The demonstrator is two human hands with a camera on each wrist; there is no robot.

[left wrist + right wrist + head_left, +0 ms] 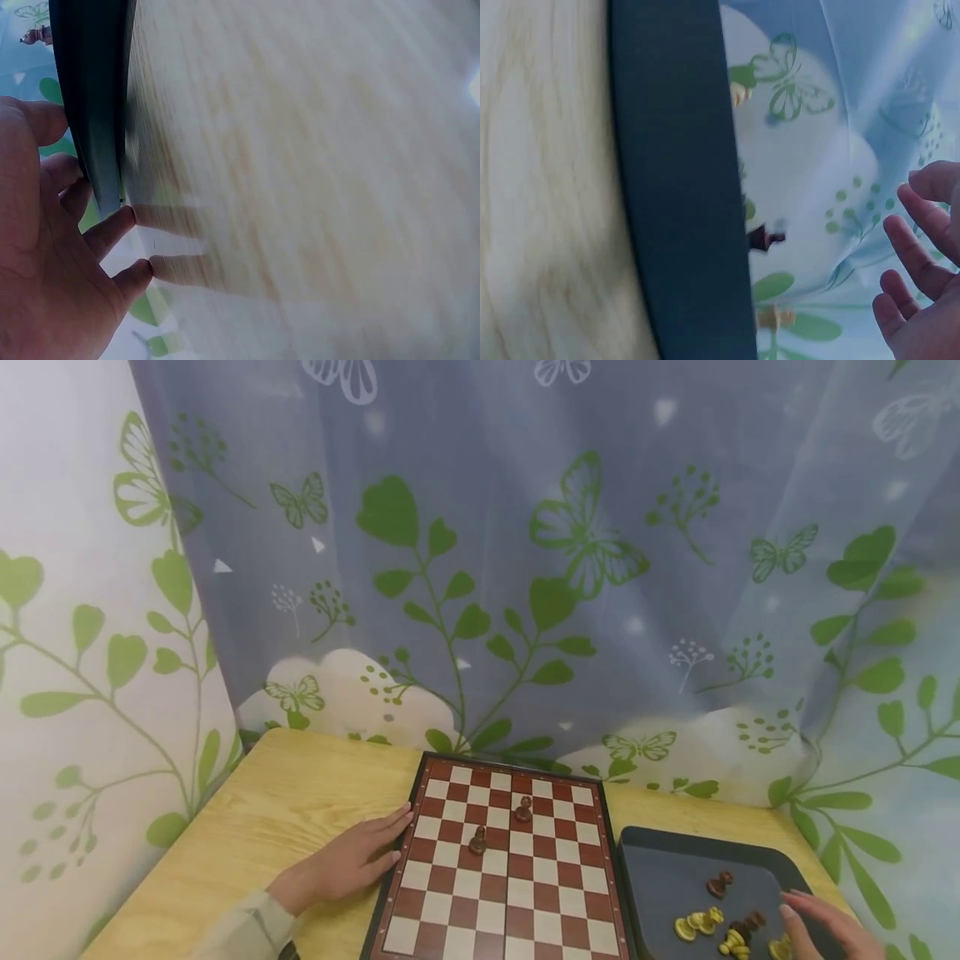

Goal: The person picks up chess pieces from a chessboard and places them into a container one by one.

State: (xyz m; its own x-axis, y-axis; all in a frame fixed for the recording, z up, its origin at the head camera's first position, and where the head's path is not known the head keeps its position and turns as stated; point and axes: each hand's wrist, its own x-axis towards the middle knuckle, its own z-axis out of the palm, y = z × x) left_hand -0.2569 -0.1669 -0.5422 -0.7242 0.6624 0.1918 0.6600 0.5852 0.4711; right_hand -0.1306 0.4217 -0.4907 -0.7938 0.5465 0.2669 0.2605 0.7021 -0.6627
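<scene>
A red-and-white chessboard (468, 885) with a black rim lies on the table. Two brown chess pieces stand on it, one near the middle (477, 841) and another farther back to the right (523, 810). My left hand (348, 864) rests at the board's left edge with its fingers extended; in the left wrist view its fingertips meet the dark rim (101, 105). Over the right side of a dark tray (660, 860) hovers my right hand (832, 927), fingers loosely bent and nothing between them. Below and left of it, several gold chess pieces (705, 920) and brown ones (720, 884) lie in the tray.
The tray stands close against the board's right side. Pale wooden tabletop (322, 785) shows to the left of the board. A patterned curtain (480, 610) hangs right behind the table and along both sides.
</scene>
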